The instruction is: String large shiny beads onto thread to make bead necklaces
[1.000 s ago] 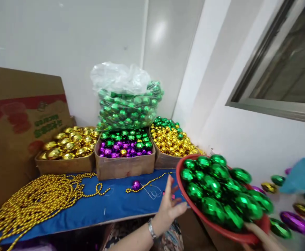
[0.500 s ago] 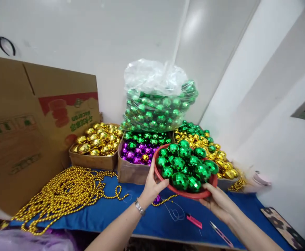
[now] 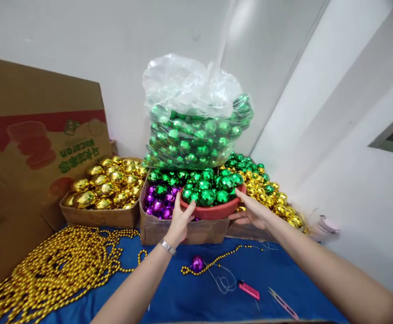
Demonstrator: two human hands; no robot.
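Both hands hold a red bowl heaped with shiny green balls. My left hand grips its left rim, thumb at the front; my right hand grips the right rim, with its lower fingers under the side. The bowl is over the front right of a middle box that contains green and purple balls. Behind it rises a clear plastic bag full of green balls. Whether the bowl touches the box, I cannot tell.
Gold balls fill a left box beside a big carton; gold and green balls lie right. On the blue cloth are gold bead strings, a purple ball, a pink cutter and thread snips.
Both hands have carried the bowl forward, away from me, to over the middle box. It is less tilted towards me. The purple ball and bead string on the cloth now show fully.
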